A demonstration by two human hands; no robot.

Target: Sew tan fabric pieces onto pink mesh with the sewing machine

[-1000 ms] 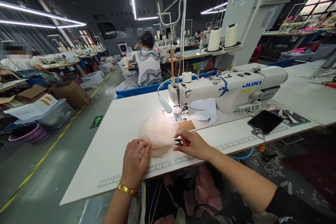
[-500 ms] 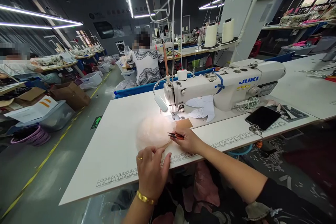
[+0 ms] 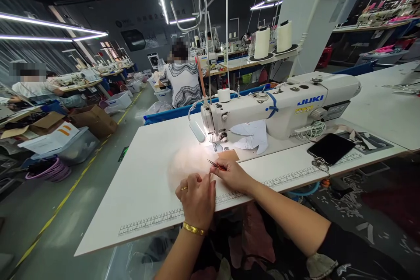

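Observation:
A sheer pale pink piece of fabric [image 3: 183, 164] lies on the white table in front of the sewing machine [image 3: 256, 107]. My left hand [image 3: 197, 197] is closed at its near edge, thumb and fingers pinching the cloth. Small thread snips [image 3: 217, 166] with dark pointed blades and orange-red handles rest in my right hand [image 3: 232, 176], blades pointing left over the fabric. The fingertips of both hands almost meet at the fabric's right edge; what lies between them is too small to make out. Just behind my right hand is a brown patch [image 3: 229, 155] on the machine bed.
White paper pattern pieces [image 3: 251, 135] lie under the machine arm. To the right are a black phone [image 3: 331, 148], keys [image 3: 320, 164] and a grey tray [image 3: 377, 142]. A printed ruler [image 3: 151, 223] runs along the table's front edge. A co-worker [image 3: 182, 78] sits beyond.
My left hand has moved right and up toward my right hand, its fingers closing together. The snips have shifted slightly left and up. The camera view has turned a little.

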